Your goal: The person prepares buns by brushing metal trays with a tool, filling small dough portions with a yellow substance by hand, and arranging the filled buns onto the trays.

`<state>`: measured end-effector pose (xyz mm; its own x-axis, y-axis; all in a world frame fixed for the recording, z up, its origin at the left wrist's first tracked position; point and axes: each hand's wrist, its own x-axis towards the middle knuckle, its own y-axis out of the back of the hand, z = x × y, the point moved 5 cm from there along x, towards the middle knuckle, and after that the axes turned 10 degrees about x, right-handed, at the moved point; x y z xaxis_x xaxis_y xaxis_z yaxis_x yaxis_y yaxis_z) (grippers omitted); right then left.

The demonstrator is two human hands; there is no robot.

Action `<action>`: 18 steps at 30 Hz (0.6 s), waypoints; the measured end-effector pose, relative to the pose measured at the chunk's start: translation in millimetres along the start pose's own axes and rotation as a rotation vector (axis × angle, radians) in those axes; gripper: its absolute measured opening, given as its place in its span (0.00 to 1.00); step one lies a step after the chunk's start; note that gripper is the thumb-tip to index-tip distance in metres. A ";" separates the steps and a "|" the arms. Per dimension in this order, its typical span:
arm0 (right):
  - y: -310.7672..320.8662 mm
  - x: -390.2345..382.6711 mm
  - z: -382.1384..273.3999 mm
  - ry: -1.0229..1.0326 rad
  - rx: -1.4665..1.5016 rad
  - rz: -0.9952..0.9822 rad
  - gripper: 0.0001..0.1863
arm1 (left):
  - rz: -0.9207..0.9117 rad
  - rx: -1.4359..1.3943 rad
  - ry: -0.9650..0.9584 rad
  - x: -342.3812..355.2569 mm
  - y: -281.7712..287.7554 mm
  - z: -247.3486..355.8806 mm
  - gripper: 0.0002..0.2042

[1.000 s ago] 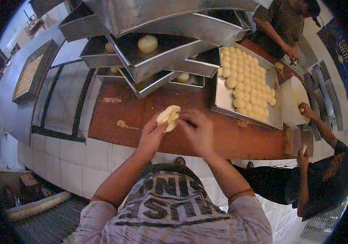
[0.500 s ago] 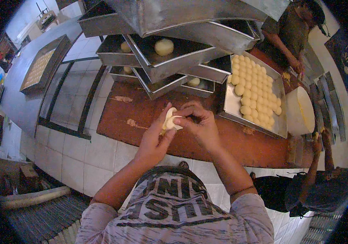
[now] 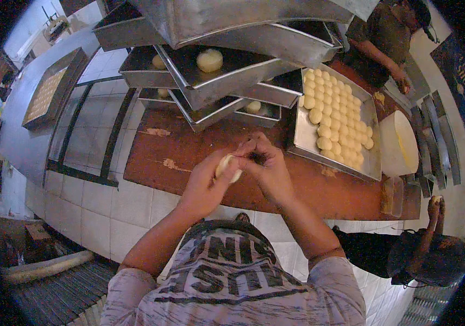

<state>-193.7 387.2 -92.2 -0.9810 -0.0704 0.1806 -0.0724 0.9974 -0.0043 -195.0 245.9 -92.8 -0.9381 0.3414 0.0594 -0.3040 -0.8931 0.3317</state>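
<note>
Soft dough (image 3: 225,164) held above the brown table (image 3: 308,190)

We found the dough between the two hands, in front of the person's chest and over the near part of the table. The left hand (image 3: 205,182) was closed around it, with the thumb lying on the near face and little gap remaining. The right hand (image 3: 269,174) was bent, its thumb touching the upper right edge; whether it pinched the dough or only pressed it, we could not tell.

We judged the piece to be light and very soft, easily stretched, and perhaps a little sticky. A hard squeeze could leave dents or tear a thin edge, so we considered it best to support it from beneath with the left fingers and to take only the rim with the right fingertips.

To the right, rounded dough balls (image 3: 337,117) lay close together in a metal tray (image 3: 307,136).
</note>
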 end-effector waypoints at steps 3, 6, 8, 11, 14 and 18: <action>-9.6 -7.4 -7.2 0.130 -0.307 0.095 0.09 | -0.039 -0.474 0.385 8.2 0.4 -19.6 0.24; -26.6 -20.5 -40.6 0.459 -0.732 -0.063 0.09 | -0.079 -0.609 0.404 10.1 2.2 -31.1 0.26; -16.8 -12.8 -33.1 0.318 -0.559 -0.047 0.10 | -0.063 -0.270 0.319 3.8 0.6 -26.8 0.27; -3.9 -2.2 -0.1 0.031 -0.070 -0.028 0.14 | -0.076 -0.076 0.142 0.3 -8.3 -28.6 0.29; -8.8 -10.0 -5.5 0.138 -0.244 0.000 0.13 | -0.185 -0.140 0.397 7.0 0.4 -25.3 0.30; -35.5 -36.8 -48.1 0.607 -0.798 -0.098 0.12 | -0.355 -0.068 0.449 5.3 18.0 -26.6 0.32</action>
<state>-146.3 355.2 -51.4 -0.7032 -0.3543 0.6164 0.2116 0.7234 0.6572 -209.9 223.9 -111.6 -0.7509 0.4788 -0.4549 -0.6090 -0.7685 0.1964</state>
